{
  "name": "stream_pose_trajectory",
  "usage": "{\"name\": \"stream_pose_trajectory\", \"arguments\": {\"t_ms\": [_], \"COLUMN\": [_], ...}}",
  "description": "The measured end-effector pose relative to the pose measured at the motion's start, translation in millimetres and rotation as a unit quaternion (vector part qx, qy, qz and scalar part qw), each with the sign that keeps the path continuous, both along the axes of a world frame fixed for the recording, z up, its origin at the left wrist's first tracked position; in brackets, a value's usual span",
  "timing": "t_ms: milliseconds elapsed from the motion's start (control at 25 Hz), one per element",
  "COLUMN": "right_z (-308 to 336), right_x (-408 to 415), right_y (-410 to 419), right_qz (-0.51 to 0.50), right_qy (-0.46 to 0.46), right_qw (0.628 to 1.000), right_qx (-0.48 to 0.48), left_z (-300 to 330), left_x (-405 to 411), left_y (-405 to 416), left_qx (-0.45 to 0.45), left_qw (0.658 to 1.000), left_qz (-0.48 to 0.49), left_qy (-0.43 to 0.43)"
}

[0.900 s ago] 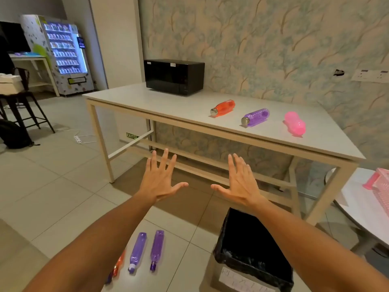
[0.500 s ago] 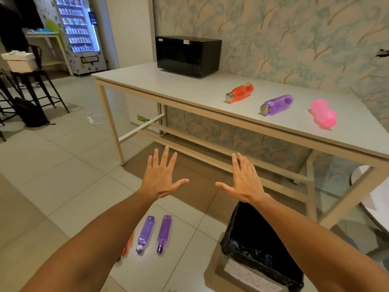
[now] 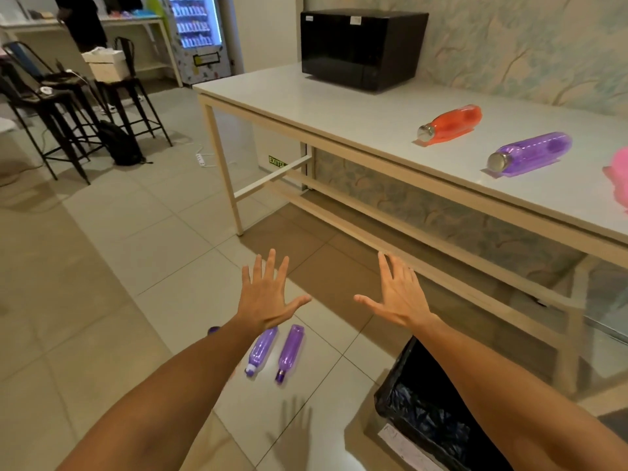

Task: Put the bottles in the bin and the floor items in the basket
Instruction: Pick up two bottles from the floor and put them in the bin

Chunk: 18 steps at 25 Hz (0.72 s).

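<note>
My left hand and my right hand are stretched out in front of me, palms down, fingers spread, holding nothing. Below them two purple bottles lie side by side on the floor tiles; my left forearm hides whatever lies further left. On the white table lie an orange bottle, a purple bottle and, cut off at the right edge, a pink bottle. A bin with a black liner stands on the floor under my right forearm.
A black microwave sits at the table's far end. Black stools and a black bag stand at the left, with a power strip on the floor. A vending machine is at the back. A person stands far left.
The view has moved closer to the table and swung left, so the table bottles now sit further right. Both hands stay spread and empty.
</note>
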State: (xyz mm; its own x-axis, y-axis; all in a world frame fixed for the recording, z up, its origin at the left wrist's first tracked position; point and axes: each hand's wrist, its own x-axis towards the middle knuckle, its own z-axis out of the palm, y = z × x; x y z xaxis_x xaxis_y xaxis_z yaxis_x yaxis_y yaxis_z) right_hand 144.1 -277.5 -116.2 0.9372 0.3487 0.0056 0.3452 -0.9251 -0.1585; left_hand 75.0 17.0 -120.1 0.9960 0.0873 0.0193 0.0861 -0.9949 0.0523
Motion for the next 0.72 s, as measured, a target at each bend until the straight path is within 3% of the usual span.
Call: {"name": "stream_pose_trajectory", "arguments": {"t_ms": [360, 720], "right_z": [-46.1, -83.1], "right_x": [30.7, 65.4], "right_y": [21.9, 89.9], "right_qz": [0.042, 0.008], "right_qy": [0.086, 0.135], "right_qw": [0.995, 0.991], "right_qx": [0.015, 0.013], "left_z": [-56.3, -100.5], "left_x": [-5.4, 45.6], "left_y": [14.3, 102.5], "left_qx": [-0.014, -0.024], "left_qw": [0.995, 0.991], "left_qz": [0.061, 0.056], "left_qy": [0.077, 0.122]}}
